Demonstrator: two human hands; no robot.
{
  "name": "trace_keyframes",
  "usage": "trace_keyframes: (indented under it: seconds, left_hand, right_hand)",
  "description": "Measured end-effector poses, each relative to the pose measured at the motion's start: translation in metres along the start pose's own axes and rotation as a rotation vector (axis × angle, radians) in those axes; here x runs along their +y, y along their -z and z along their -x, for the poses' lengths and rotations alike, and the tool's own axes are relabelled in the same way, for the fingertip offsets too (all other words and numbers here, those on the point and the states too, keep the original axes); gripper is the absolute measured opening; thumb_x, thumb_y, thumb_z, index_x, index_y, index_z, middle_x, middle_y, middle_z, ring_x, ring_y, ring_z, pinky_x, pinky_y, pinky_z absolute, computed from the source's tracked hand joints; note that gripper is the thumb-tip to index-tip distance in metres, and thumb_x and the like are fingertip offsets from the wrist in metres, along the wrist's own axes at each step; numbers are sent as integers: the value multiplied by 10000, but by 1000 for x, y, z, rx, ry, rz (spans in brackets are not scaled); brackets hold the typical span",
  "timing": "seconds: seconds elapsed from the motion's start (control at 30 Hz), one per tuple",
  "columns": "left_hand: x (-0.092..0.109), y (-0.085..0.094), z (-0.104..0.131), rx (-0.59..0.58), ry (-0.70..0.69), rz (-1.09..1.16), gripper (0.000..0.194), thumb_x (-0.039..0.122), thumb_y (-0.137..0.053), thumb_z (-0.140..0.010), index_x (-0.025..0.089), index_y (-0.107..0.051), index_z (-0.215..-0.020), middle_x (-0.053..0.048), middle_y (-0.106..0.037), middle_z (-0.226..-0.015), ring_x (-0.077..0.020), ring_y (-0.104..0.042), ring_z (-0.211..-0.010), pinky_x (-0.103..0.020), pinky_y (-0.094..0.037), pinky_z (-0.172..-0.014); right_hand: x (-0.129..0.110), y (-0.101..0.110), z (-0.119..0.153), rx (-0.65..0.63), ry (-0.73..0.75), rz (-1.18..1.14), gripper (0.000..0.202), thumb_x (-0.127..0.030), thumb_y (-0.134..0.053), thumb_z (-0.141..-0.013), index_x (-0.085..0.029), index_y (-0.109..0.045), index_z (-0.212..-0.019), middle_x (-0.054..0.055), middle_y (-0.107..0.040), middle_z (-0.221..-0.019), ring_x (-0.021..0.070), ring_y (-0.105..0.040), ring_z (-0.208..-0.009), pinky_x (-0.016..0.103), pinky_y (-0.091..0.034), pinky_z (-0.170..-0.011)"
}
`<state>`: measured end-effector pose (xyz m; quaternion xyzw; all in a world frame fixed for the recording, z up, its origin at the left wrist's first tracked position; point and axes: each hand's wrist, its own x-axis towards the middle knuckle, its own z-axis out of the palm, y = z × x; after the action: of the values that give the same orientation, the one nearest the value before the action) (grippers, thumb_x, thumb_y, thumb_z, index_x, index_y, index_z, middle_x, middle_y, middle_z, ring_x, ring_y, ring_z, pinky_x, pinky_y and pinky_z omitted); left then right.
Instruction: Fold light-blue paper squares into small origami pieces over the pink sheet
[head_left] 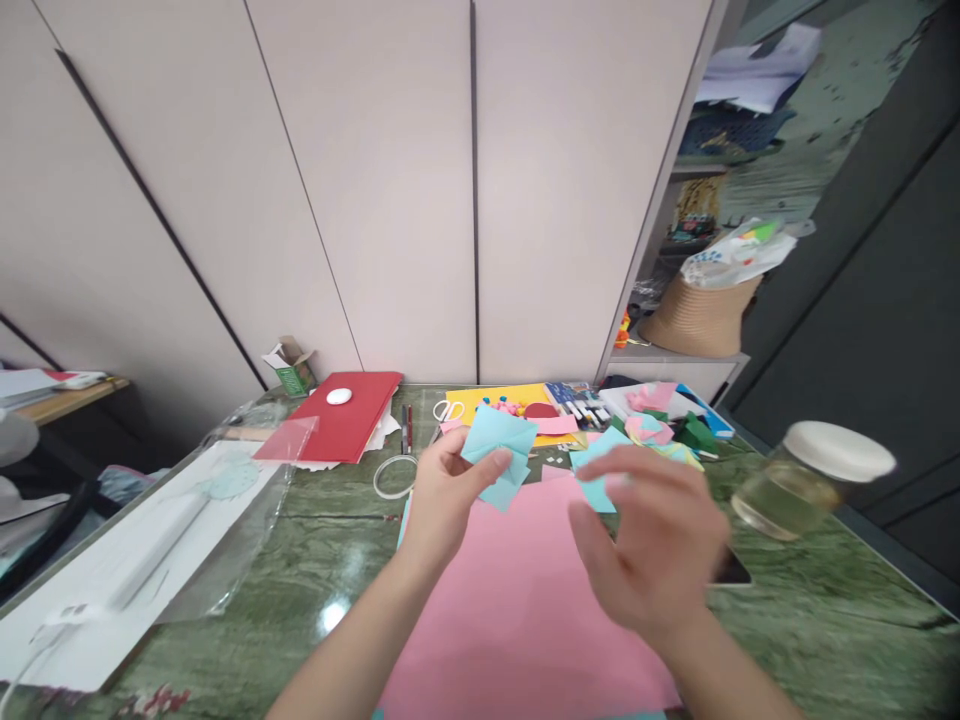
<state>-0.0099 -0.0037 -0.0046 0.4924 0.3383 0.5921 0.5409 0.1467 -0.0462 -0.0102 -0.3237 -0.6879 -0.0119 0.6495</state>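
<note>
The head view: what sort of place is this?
Probably a home craft space: the left hand holds creased light-blue paper near a pink paper sheet, with white-handled scissors beyond.

Head camera looks forward, down across the table [315,545].

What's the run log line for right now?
left hand: holding light-blue paper | right hand: open, blurred | pink sheet: on green table

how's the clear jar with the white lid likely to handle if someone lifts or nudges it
The jar probably feels heavy for its size, since liquid shows inside. Looking smooth, it may be slightly slippery. Being round, it could roll if knocked over.
</note>
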Motion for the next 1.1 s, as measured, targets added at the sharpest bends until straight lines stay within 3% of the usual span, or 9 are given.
trace_keyframes:
  seconds: [0.07, 0.13, 0.2, 0.27, 0.57, 0.73, 0.83, 0.93, 1.1]
  left_hand:
    - [1, 0, 1, -4, -5, -16, 126, 239, -683, -690, 158, -627, -769, 25, -567, -641, -76, -511, -567, -187, -414, -516]
    - [2, 0, 2, -18, -9, -25, 139, 238, -686, -686, 161, -627, -786, 18, -583, -663, -86, -528, -585, -195, -427, -525]
    - [4, -1, 4, -33, -18, -60, 146, 241, -691, -678, 159, -622, -776, 8, -599, -686, -100, -548, -608, -207, -442, -539]
    - [7, -3, 5, -32, -33, -113, 150, 239, -696, -668, 157, -603, -752, 4, -605, -702, -108, -556, -622, -212, -449, -545]
    - [4, -14, 11, 98, -146, -97, 382, 173, -674, -673, 243, -358, -875, 52, -604, -643, -113, -569, -564, -214, -437, -516]
    - [-3, -11, 9, 103, -274, -261, 140, 173, -658, -692, 195, -521, -711, 22, -564, -653, -111, -547, -630, -223, -441, -573]
    - [-2, -8, 8, 49, -253, -343, 23, 183, -646, -707, 184, -625, -718, -15, -608, -729, -125, -556, -682, -240, -459, -629]
    - [0, -6, 8, 0, -243, -386, 119, 200, -619, -736, 199, -678, -839, -42, -631, -806, -148, -567, -730, -264, -469, -650]
    - [2, -4, 7, -37, -244, -402, 147, 204, -596, -754, 207, -704, -853, -59, -636, -826, -175, -583, -773, -285, -483, -661]
  right_hand:
    - [12, -9, -17, -23, -233, -82, 229, -230, -587, -745, -243, -456, -933, 26, -504, -855, 189, -534, -797, 375, -435, -741]
    - [17, -14, -27, -259, -459, -211, 148, -289, -531, -806, -232, -462, -923, 16, -506, -818, 165, -518, -739, 329, -435, -682]
    - [17, -14, -30, -462, -569, -299, 104, -317, -502, -830, -214, -492, -824, 3, -500, -752, 153, -496, -702, 298, -416, -646]
    - [16, -13, -30, -523, -603, -300, 163, -313, -527, -816, -200, -488, -705, -10, -481, -684, 145, -473, -676, 284, -391, -631]
    - [18, -17, -28, -454, -700, -337, 197, -301, -588, -765, -186, -493, -636, -9, -474, -634, 139, -445, -635, 265, -358, -562]
    - [22, -18, -27, -408, -714, -381, 219, -313, -591, -767, -187, -477, -629, -30, -426, -610, 120, -412, -596, 251, -334, -544]
    - [25, -18, -28, -404, -726, -412, 240, -316, -590, -774, -189, -456, -621, -42, -399, -603, 109, -386, -581, 242, -326, -542]
    - [27, -19, -28, -407, -717, -417, 251, -311, -586, -777, -189, -444, -610, -44, -395, -604, 107, -389, -579, 242, -332, -551]
    - [28, -19, -29, -413, -718, -395, 250, -309, -582, -778, -188, -450, -603, -34, -431, -600, 111, -417, -576, 244, -352, -553]
